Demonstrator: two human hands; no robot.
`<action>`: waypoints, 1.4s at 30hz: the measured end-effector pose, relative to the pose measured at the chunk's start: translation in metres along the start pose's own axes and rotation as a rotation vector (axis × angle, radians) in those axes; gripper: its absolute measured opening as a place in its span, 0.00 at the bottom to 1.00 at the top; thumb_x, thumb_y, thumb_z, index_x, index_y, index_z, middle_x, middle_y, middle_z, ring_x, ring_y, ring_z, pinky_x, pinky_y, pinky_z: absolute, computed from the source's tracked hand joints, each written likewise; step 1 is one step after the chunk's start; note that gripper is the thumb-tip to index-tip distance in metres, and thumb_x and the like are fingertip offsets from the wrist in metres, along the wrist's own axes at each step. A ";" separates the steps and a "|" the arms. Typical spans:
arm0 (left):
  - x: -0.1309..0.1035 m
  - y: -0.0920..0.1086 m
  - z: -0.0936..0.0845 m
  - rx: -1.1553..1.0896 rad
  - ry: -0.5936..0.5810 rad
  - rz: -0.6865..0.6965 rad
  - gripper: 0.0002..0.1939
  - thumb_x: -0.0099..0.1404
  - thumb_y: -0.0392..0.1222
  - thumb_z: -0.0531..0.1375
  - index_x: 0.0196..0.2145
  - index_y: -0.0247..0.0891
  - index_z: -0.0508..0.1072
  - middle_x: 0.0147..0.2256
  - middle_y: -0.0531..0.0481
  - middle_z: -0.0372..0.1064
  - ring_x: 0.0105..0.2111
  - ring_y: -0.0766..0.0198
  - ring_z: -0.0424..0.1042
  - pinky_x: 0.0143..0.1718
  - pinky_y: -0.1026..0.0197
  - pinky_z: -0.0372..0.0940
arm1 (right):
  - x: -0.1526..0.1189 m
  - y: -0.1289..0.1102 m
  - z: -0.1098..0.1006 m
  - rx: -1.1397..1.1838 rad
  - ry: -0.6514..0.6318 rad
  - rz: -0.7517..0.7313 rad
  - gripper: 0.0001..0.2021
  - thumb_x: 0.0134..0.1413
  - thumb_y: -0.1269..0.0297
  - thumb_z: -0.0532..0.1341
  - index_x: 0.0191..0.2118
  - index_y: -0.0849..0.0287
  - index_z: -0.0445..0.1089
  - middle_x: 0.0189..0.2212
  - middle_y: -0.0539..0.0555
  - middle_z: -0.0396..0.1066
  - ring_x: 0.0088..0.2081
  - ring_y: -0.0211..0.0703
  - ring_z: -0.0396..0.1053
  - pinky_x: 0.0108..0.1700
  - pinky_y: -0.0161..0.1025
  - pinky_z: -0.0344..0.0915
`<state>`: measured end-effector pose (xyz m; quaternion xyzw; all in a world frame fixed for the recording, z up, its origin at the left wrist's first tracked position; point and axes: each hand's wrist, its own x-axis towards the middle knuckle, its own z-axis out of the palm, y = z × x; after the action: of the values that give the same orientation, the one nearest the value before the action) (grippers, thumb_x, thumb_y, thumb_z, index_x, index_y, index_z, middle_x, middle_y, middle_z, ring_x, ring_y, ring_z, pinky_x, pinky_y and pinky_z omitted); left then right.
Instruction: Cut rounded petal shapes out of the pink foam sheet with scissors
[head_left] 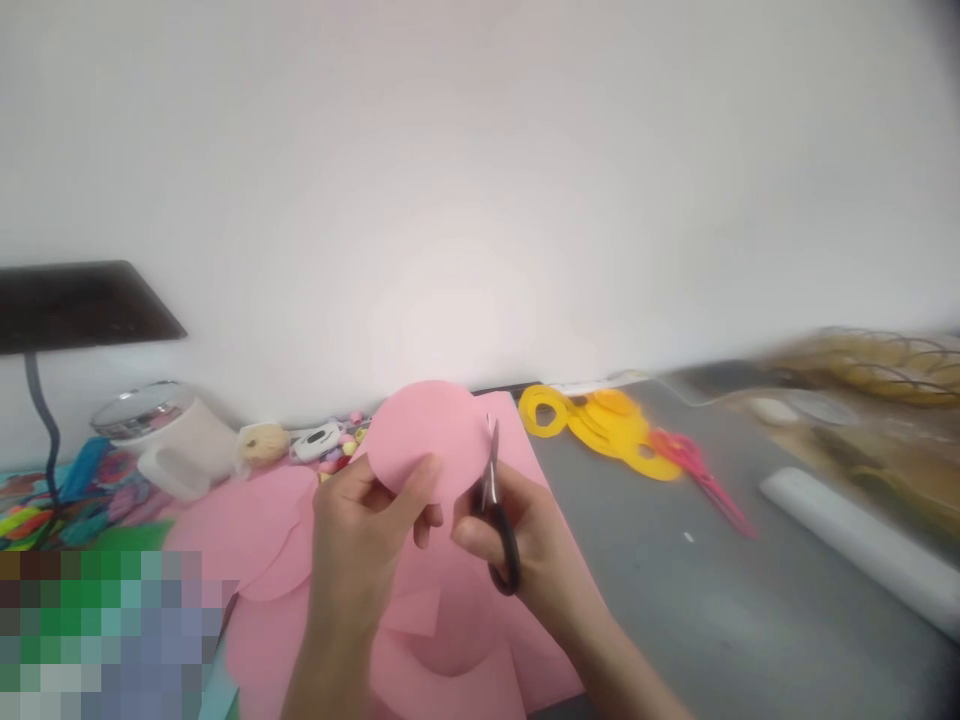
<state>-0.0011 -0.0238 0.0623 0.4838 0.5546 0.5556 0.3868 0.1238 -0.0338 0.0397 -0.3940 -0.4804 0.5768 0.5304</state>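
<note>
My left hand (375,520) pinches a round pink paper disc (431,430) at its lower left, thumb on the near face and fingers behind. In my right hand (517,530) is a pair of black-handled scissors (495,510), blades pointing up and slightly apart at the disc's right edge. Whether the blades touch the paper, I cannot tell. Beneath both hands lie pink paper sheets (540,640), one with a curved cut edge. More large round pink paper pieces (232,525) overlap at the left.
Yellow paper rings and discs (600,425) lie right of the pink sheets, touching pink scissors (705,480). A white roll (855,545) rests farther right on the grey table (637,600). At left stand a white mug (187,450), small trinkets (319,440) and a dark panel (82,305).
</note>
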 end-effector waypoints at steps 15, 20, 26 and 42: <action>0.001 -0.003 -0.002 0.009 0.034 -0.011 0.13 0.52 0.43 0.65 0.16 0.39 0.67 0.13 0.57 0.63 0.14 0.70 0.59 0.15 0.65 0.57 | -0.001 0.003 -0.002 0.013 -0.017 -0.011 0.20 0.37 0.53 0.72 0.23 0.57 0.62 0.19 0.44 0.58 0.22 0.34 0.52 0.24 0.33 0.53; 0.001 -0.003 -0.003 0.008 0.019 -0.015 0.13 0.52 0.44 0.65 0.16 0.39 0.67 0.13 0.56 0.63 0.15 0.70 0.60 0.15 0.65 0.57 | 0.000 0.004 -0.003 0.033 -0.016 -0.006 0.19 0.37 0.55 0.73 0.23 0.57 0.61 0.19 0.44 0.57 0.22 0.34 0.51 0.24 0.33 0.51; 0.001 -0.002 -0.003 0.016 0.022 -0.035 0.13 0.52 0.44 0.65 0.16 0.39 0.68 0.13 0.57 0.64 0.14 0.71 0.60 0.16 0.66 0.57 | 0.000 0.005 -0.003 0.015 -0.013 -0.002 0.17 0.38 0.57 0.72 0.23 0.58 0.63 0.18 0.44 0.57 0.21 0.34 0.51 0.23 0.32 0.50; 0.000 -0.001 -0.001 -0.087 0.005 -0.066 0.12 0.52 0.43 0.65 0.17 0.38 0.69 0.14 0.56 0.64 0.15 0.71 0.60 0.17 0.67 0.55 | 0.000 0.009 -0.001 -0.056 0.214 -0.003 0.07 0.44 0.63 0.64 0.28 0.57 0.66 0.17 0.44 0.63 0.22 0.38 0.64 0.26 0.34 0.62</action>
<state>-0.0028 -0.0238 0.0611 0.4467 0.5465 0.5673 0.4242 0.1225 -0.0335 0.0304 -0.4672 -0.4376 0.5172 0.5681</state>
